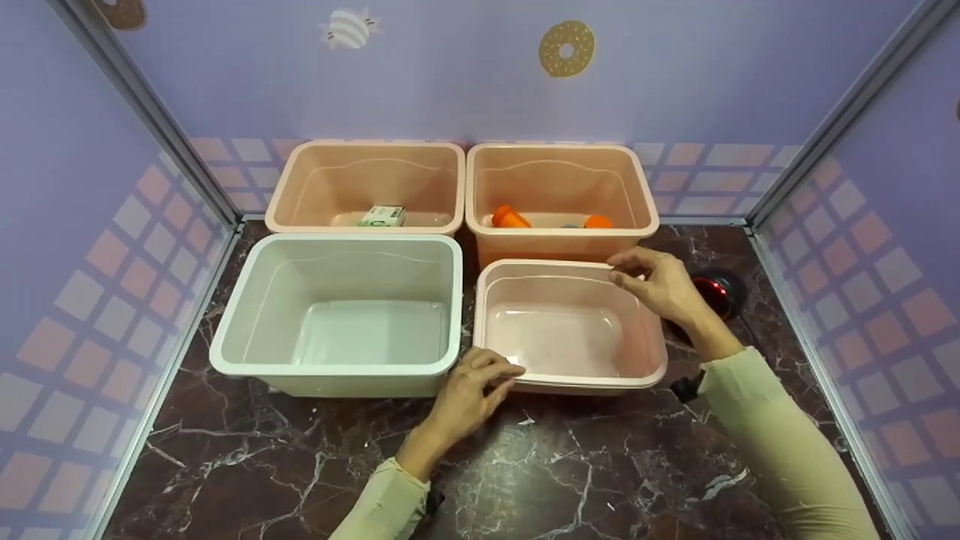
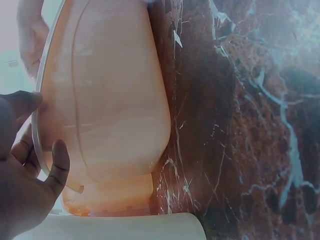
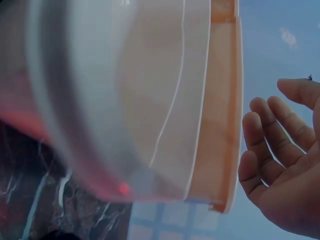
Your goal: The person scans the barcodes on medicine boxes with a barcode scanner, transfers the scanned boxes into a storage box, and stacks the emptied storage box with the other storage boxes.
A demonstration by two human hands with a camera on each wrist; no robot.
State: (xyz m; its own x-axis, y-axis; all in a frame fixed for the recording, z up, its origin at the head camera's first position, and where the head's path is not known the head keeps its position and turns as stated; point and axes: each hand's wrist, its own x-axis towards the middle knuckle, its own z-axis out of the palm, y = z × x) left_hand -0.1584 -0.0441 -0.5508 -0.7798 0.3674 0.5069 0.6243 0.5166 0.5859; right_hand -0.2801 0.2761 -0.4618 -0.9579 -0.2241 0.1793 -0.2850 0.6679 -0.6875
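A pale pink plastic bin (image 1: 570, 337) stands at the front right. My left hand (image 1: 472, 386) grips its near left rim, fingers over the edge and thumb against the outer wall, as the left wrist view shows. That hand is also close beside the corner of a white bin (image 1: 337, 370). Above the pink bin's far right corner is my right hand (image 1: 656, 285). In the right wrist view its fingers (image 3: 272, 137) are loosely bent, with nothing between them and a gap to the rim.
Behind stand two peach bins. The left one (image 1: 367, 165) contains a small white-and-green box (image 1: 385, 216); the right one (image 1: 559, 165) has orange items (image 1: 510, 217) inside. A black round device (image 1: 718, 292) with a red light sits right of the pink bin. Patterned walls enclose the dark marbled table (image 1: 525, 480).
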